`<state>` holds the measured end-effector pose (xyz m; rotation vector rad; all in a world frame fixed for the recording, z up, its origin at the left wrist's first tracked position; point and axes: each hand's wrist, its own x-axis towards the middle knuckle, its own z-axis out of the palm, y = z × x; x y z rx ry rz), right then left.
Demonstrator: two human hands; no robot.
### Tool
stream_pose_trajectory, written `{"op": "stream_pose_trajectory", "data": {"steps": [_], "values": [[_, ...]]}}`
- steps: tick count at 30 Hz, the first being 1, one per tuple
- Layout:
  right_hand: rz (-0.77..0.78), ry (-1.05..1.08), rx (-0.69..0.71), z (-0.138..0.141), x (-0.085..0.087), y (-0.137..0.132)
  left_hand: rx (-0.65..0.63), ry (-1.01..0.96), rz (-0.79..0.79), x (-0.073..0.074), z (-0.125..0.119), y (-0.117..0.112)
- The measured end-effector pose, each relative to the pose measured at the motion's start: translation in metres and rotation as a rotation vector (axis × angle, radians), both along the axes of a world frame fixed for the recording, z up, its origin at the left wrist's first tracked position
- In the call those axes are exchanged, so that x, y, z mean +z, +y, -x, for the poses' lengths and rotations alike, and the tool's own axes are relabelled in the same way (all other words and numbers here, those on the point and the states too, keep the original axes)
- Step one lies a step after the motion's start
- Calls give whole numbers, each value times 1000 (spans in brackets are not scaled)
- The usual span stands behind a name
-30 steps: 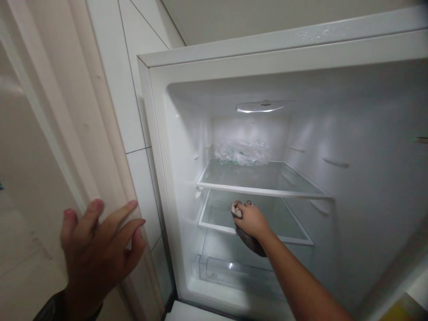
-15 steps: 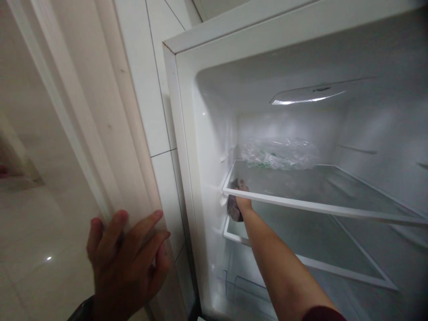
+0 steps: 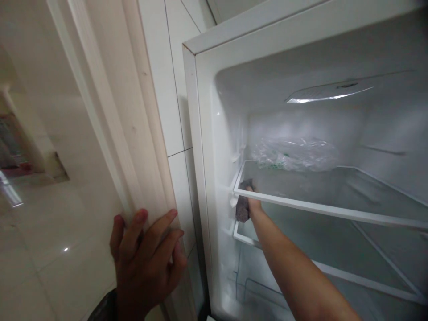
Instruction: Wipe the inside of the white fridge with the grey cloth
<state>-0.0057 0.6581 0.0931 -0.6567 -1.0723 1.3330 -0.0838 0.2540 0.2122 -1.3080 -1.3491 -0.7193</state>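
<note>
Inside an open refrigerator [image 3: 204,133], my right hand [image 3: 254,203] reaches between two shelves and is closed on a grey-brown cloth [image 3: 242,209]. The cloth lies against the left inner wall, just below the upper glass shelf [image 3: 301,183]; its top and some of my fingers show through or behind the shelf's white front edge. My left hand [image 3: 147,254] rests with fingers spread on the pale wooden door frame [image 3: 140,151], outside the refrigerator, and holds nothing.
A crumpled clear plastic bag [image 3: 294,154] lies at the back of the upper shelf. Below is a lower shelf [image 3: 364,281] with a white rim, and a clear drawer [image 3: 257,290] under it. A lamp cover [image 3: 334,93] sits on the ceiling. White tiles [image 3: 163,89] separate frame and refrigerator.
The whole view has shifted, so everything appears farther right. My right hand stays near the left wall with the cloth, which has changed shape slightly. My left hand stays on the frame.
</note>
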Motion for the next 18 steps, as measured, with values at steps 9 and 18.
{"op": "stream_pose_trajectory", "data": {"steps": [9,18], "values": [[117,57,86,-34,9,-117,-23,-57,-46,-3,-4,2],[150,94,157,-54,10,-186,-31,15,-37,0,-3,0]]}}
